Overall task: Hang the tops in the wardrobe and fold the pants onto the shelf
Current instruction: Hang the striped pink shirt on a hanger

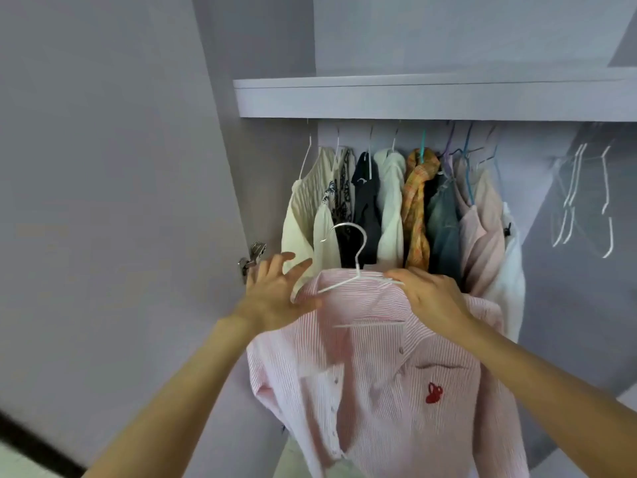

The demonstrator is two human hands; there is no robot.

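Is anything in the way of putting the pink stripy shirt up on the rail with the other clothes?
Partly. The pink striped shirt on its white hanger is below a tightly packed row of hung clothes, which fills the space straight above. To the right, only empty hangers are there, so that stretch looks freer.

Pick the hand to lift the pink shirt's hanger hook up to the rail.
Right, probably. The right hand already grips the white hanger by its shoulder beside the hook; the left hand only pinches the pink shirt collar.
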